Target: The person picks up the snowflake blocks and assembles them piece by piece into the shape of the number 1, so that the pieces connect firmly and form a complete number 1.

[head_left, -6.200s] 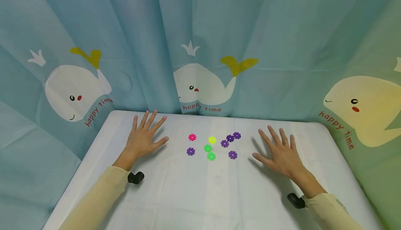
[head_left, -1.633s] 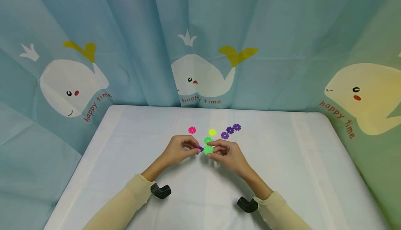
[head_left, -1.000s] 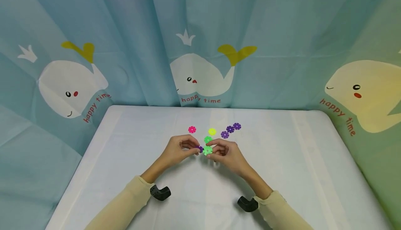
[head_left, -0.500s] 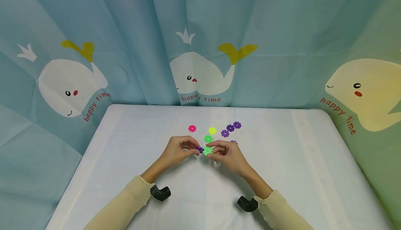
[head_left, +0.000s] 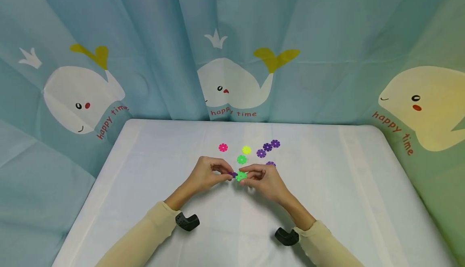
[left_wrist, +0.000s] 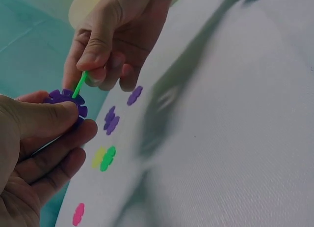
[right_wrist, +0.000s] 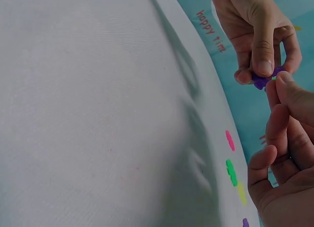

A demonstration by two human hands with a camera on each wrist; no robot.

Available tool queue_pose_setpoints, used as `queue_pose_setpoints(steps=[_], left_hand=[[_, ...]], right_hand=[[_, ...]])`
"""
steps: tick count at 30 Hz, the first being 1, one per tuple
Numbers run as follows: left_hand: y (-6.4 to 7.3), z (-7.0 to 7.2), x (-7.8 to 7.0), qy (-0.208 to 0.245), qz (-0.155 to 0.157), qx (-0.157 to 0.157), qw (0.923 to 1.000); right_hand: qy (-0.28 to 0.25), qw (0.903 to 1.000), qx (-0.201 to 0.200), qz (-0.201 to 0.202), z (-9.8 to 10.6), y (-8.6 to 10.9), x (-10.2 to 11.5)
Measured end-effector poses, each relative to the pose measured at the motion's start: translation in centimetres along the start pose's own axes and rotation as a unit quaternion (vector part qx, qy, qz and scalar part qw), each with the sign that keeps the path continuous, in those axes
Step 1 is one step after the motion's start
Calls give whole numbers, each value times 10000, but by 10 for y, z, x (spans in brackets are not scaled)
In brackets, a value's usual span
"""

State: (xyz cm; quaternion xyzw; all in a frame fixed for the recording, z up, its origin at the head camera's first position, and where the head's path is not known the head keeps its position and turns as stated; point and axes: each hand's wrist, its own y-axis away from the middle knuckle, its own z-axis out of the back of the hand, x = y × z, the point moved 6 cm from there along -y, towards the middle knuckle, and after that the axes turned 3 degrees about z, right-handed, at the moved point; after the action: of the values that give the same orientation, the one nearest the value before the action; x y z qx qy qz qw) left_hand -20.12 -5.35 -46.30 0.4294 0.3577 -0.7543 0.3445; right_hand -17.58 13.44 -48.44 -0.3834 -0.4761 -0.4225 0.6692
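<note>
My left hand pinches a purple notched plastic disc between thumb and fingers, just above the table. Facing it, my right hand pinches a green notched disc by its edge. The two discs meet at their rims, set at an angle to each other; in the left wrist view the green one shows edge-on against the purple one's notched rim. How deep the slots engage, I cannot tell. Behind the hands lies another green disc, and a purple disc is partly hidden by the right hand.
On the white table beyond the hands lie a pink disc, a yellow disc and a slanting row of purple discs. A blue whale-print curtain hangs along the table's back edge.
From resting spread on the table, both hands have come to the middle and picked up a purple and a green disc. Over the last second the discs have come together at their rims.
</note>
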Motion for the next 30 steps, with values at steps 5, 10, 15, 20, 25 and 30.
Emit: queue_pose_setpoints(steps=[5, 10, 15, 20, 25, 30], left_hand=[[-1, 1, -3, 141, -83, -4, 9999], [-2, 1, -19, 89, -19, -45, 9999], [-3, 0, -4, -7, 23, -59, 10000], [-1, 0, 1, 27, -87, -142, 9999], [0, -2, 0, 82, -306, -160, 9994], [-2, -3, -1, -4, -124, -122, 9998]], right_hand=[[-11, 10000, 12, -54, 1, -1, 3], [-219, 9997, -27, -99, 1, -1, 1], [-348, 9993, -32, -124, -1, -3, -2], [-384, 9992, 40, -104, -1, -3, -2], [-239, 9997, 69, 16, 1, -2, -1], [-111, 9999, 42, 108, 3, -2, 1]])
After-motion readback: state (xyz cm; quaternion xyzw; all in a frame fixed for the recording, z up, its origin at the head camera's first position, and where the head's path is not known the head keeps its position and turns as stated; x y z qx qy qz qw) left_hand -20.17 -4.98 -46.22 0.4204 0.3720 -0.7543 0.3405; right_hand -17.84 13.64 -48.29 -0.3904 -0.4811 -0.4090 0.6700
